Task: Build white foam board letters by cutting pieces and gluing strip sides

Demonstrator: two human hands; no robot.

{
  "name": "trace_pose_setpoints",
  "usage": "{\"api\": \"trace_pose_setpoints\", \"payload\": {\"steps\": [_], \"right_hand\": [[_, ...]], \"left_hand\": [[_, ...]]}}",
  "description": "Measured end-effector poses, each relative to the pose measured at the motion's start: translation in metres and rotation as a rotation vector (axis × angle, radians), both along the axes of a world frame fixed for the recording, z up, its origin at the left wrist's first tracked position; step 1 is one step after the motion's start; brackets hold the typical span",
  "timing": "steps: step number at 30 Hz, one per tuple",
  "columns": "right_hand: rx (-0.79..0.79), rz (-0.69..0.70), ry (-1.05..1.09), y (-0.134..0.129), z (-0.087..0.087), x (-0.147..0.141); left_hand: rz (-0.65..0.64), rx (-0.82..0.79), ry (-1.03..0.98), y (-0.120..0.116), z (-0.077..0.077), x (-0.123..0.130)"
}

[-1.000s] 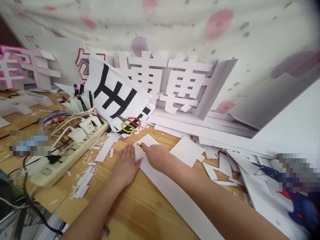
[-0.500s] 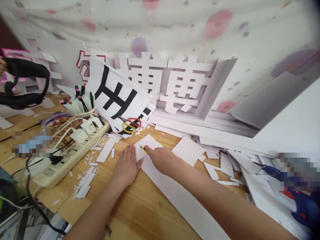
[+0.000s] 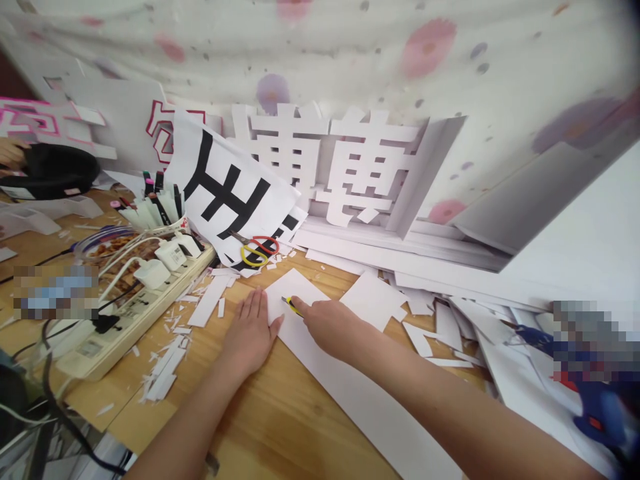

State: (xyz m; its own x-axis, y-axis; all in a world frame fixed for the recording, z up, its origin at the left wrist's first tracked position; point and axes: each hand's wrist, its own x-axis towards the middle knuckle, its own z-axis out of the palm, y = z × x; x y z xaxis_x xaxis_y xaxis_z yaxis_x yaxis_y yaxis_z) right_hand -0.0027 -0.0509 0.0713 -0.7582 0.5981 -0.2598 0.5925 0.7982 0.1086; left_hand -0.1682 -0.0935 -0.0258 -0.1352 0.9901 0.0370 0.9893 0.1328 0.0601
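A long strip of white board (image 3: 345, 383) runs across the wooden table from the middle toward the lower right. My left hand (image 3: 251, 333) lies flat at its left edge, fingers extended, thumb touching the board. In my right hand (image 3: 327, 323) is a yellow utility knife (image 3: 294, 305), index finger along it, its blade pointing to the board's far end. The right fist hides most of the handle. Just beyond the board, scissors (image 3: 256, 250) with one red and one yellow handle lie on a white sheet with black lettering (image 3: 235, 193).
A power strip (image 3: 135, 313) with plugs and cords lies left, beside a pot of markers (image 3: 155, 207). White cut-out characters (image 3: 367, 167) stand at the back. Board scraps (image 3: 375, 300) and a blue tool (image 3: 600, 407) lie right. Another person's hand (image 3: 13, 153) is at far left.
The knife has shifted slightly right and toward me over the board. My left hand stays in place. At far left, the black object by the other person's hand has turned and dropped lower.
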Motion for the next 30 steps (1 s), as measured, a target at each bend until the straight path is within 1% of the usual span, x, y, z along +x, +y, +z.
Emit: {"api": "trace_pose_setpoints", "payload": {"steps": [4,10,18,22,25,30], "right_hand": [[0.002,-0.008,-0.009,-0.002,0.001,0.004],[-0.033,-0.007,-0.048,-0.004,0.004,0.010],[-0.048,-0.016,-0.058,-0.009,0.004,0.019],[-0.066,-0.003,-0.077,-0.012,0.005,0.026],[-0.039,0.012,-0.066,-0.014,0.004,0.032],[0.008,0.018,-0.079,-0.021,0.006,0.040]], "left_hand": [[0.008,-0.002,0.005,0.000,-0.002,0.000],[0.003,0.051,0.003,0.001,-0.008,-0.002],[0.018,-0.027,0.028,0.001,-0.002,0.000],[0.009,0.004,0.006,0.001,-0.004,-0.001],[-0.007,0.046,-0.001,0.000,-0.005,-0.002],[-0.011,0.024,-0.007,0.000,-0.003,-0.002]]}}
